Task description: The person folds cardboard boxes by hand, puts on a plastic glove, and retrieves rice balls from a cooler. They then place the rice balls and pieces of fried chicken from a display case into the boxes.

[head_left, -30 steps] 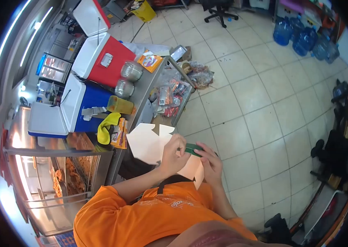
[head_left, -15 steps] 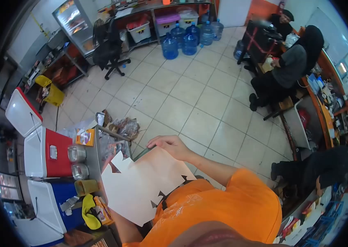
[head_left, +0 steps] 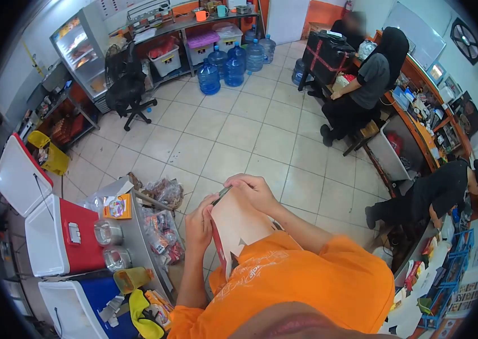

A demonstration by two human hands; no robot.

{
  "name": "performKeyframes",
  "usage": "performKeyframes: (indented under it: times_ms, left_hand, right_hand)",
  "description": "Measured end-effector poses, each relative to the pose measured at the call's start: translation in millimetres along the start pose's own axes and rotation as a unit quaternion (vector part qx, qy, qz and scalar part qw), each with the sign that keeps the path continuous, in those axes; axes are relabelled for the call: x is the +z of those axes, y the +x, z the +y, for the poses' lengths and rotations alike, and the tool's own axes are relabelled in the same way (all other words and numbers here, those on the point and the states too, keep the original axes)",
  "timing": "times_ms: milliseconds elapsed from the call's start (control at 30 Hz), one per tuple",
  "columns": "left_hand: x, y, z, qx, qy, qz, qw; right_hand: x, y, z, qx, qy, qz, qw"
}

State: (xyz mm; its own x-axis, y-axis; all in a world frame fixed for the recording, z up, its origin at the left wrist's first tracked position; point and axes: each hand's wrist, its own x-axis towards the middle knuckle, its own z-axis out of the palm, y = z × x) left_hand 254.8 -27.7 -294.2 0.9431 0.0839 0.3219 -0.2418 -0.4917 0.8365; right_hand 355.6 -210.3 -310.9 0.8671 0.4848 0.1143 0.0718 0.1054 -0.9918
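Observation:
I hold a folded piece of white cardboard with a red edge against my orange shirt. My left hand grips its left edge. At the top edge my right hand curls over the cardboard, where a dark green strip shows between my fingers. Both hands are on the cardboard, close together, above the tiled floor.
At my left is a narrow metal table with glass jars, packets and a yellow cloth. Beside it are a red cooler and a blue cooler, lids open. Water bottles and an office chair stand far off. People work at a counter on the right.
The view swung from the coolers round to the room. The cardboard, spread flat half a second ago, is now folded narrower, and my left hand has come up onto its edge.

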Motion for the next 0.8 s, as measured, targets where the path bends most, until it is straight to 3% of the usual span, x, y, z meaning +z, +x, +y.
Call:
performKeyframes:
  times_ms: [267, 300, 333, 400, 433, 467, 533, 600, 667, 700, 733, 767, 800]
  left_hand:
    - [4.8, 18.0, -6.3, -0.054, 0.110, -0.014, 0.992]
    - [0.7, 27.2, -1.9, -0.176, 0.086, -0.052, 0.979]
    - [-1.9, 37.8, -8.8, -0.172, 0.095, -0.051, 0.979]
    - [-14.4, 60.2, -31.1, -0.113, -0.146, -0.047, 0.982]
    - [-25.6, 72.9, -33.6, -0.175, -0.236, -0.087, 0.952]
    - [-33.1, 85.6, -31.8, -0.173, -0.229, -0.091, 0.954]
    - [-40.9, 109.1, -24.0, -0.200, -0.205, -0.189, 0.939]
    - [-35.7, 126.5, -28.1, -0.189, -0.194, -0.193, 0.943]
    - [-35.1, 142.2, -32.2, -0.165, -0.100, -0.107, 0.975]
    - [-37.2, 150.7, -34.6, -0.163, -0.094, -0.110, 0.976]
    - [-39.8, 158.6, -36.9, -0.173, -0.080, -0.033, 0.981]
    - [-39.8, 165.3, -36.1, -0.181, -0.067, 0.047, 0.980]
    - [-33.8, 170.1, -32.5, -0.179, -0.063, 0.048, 0.981]
  right_hand:
    - [15.3, 20.3, 7.6, -0.063, -0.035, 0.017, 0.997]
    - [14.4, 27.2, 6.6, -0.088, -0.047, 0.004, 0.995]
    - [11.7, 35.6, 5.1, -0.116, -0.061, -0.008, 0.991]
    - [5.5, 50.8, 5.7, -0.135, -0.060, -0.028, 0.989]
    - [1.7, 57.0, 6.0, -0.146, -0.066, -0.051, 0.986]
    - [-1.4, 62.7, 5.7, -0.150, -0.061, -0.046, 0.986]
    - [-8.8, 73.7, 4.4, -0.186, -0.079, -0.091, 0.975]
    - [-26.4, 86.3, 9.9, -0.187, -0.077, -0.098, 0.975]
    - [-49.1, 94.8, 17.8, -0.184, -0.072, -0.106, 0.974]
    - [-66.7, 96.9, 21.3, -0.125, -0.060, -0.079, 0.987]
    - [-83.9, 98.0, 26.3, -0.065, -0.047, -0.054, 0.995]
    - [-99.7, 98.5, 34.1, -0.068, -0.043, -0.054, 0.995]
    - [-115.5, 99.8, 43.8, 0.014, -0.002, -0.020, 1.000]
